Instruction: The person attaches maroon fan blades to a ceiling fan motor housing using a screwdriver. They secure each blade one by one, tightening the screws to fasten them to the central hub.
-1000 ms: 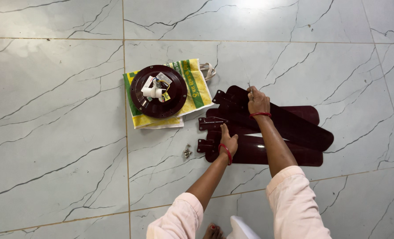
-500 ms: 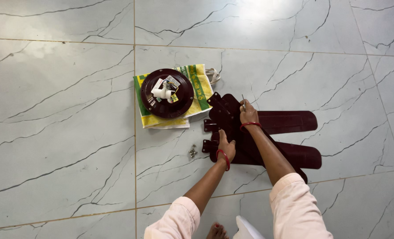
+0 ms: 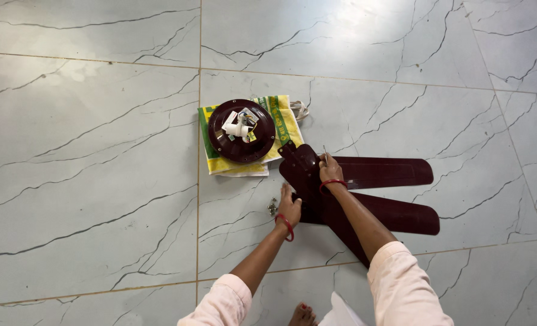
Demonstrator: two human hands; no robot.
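Observation:
Three dark maroon fan blades lie on the tiled floor, their metal bracket ends stacked together at the left. My left hand rests flat on the left edge of those bracket ends, fingers extended. My right hand sits on top of the stacked ends with its fingers closed around a thin metal tool that points up. Both wrists wear red bangles. A round maroon fan motor housing with white parts inside sits on a yellow and green bag just left of the blades.
A few small metal screws lie on the floor next to my left hand. A small pale object lies beside the bag's far corner. My bare foot shows at the bottom edge. Grey marble tiles spread all around.
The blades have fanned apart, one now angling down toward me. My left hand slid to the left edge of the bracket ends; my right hand now holds the thin tool upright.

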